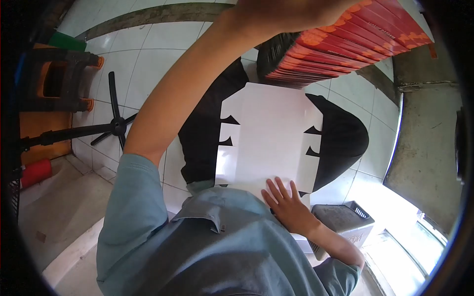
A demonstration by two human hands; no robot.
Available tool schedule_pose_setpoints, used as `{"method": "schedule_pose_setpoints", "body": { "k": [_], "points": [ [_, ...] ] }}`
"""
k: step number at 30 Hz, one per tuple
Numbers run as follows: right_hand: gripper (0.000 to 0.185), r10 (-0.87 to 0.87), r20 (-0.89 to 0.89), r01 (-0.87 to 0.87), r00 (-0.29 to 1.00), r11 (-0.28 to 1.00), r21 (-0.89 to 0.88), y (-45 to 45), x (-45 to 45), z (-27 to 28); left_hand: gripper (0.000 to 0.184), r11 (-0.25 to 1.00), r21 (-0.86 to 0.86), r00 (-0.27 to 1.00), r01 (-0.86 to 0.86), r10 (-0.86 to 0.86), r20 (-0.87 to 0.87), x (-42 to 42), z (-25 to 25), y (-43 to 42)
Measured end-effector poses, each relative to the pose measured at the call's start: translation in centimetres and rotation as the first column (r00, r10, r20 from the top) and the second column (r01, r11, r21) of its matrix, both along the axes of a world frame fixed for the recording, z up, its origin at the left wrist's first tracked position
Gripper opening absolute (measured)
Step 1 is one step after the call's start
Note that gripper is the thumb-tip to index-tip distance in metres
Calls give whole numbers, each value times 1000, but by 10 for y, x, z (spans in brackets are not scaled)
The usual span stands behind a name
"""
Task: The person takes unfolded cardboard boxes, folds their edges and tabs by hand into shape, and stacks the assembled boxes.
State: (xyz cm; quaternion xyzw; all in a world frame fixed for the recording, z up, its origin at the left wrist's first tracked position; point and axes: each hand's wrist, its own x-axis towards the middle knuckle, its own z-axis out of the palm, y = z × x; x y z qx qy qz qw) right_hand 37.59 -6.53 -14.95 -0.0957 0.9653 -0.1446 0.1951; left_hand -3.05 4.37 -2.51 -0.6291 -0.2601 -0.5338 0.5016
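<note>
A white die-cut cardboard sheet (pixel 269 133) with notched side flaps lies flat across my lap, over my black trousers (pixel 340 138). On its near edge my right hand (pixel 290 209) rests with the fingers spread. My left arm reaches forward and across to a tall stack of red printed cardboard sheets (pixel 345 42). At the top of the view my left hand (pixel 301 12) is over the upper edge of this stack, partly cut off by the frame. Its fingers are hidden, so whether it grips a sheet does not show.
A grey plastic basket (pixel 345 222) stands close by my right elbow. To the left are a black stand with spread legs (pixel 117 126), a dark stool with orange feet (pixel 59 79) and a red object (pixel 37 171). White tiles (pixel 160 39) cover the floor.
</note>
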Motion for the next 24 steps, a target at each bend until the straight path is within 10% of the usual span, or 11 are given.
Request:
{"method": "schedule_pose_setpoints", "body": {
  "k": [2, 10, 12, 14, 17, 20, 24],
  "points": [
    [46, -27, 15, 28, 1000, 999, -44, -2, 13, -14, 62, 987, -8, 987, 161, -161, 12, 3, -8, -13],
    [7, -541, 77, 512, 838, 728, -457, 21, -17, -1, 47, 751, -659, 912, 47, 238, 336, 39, -86, -198],
    [17, -719, 278, 741, 637, 473, -476, 34, -30, 23, 44, 660, -748, 884, 62, 311, 348, 49, -98, -225],
    [31, -756, 271, 779, 596, 462, -423, 44, -35, 32, 46, 465, -780, 783, 419, 249, 569, 61, -105, -244],
    [40, -769, 298, 798, 565, 419, -432, 60, -31, 39, 63, 316, -844, 844, 432, 186, 502, 88, -107, -244],
    [34, -710, -221, 464, 669, 631, -622, 67, -35, 53, 78, 243, -947, 945, 208, 200, 259, 115, -95, -226],
    [18, -581, -550, 352, 600, 809, -471, 75, -25, 74, 49, 416, -898, 956, 146, 174, 236, 135, -108, -186]
  ]
}}
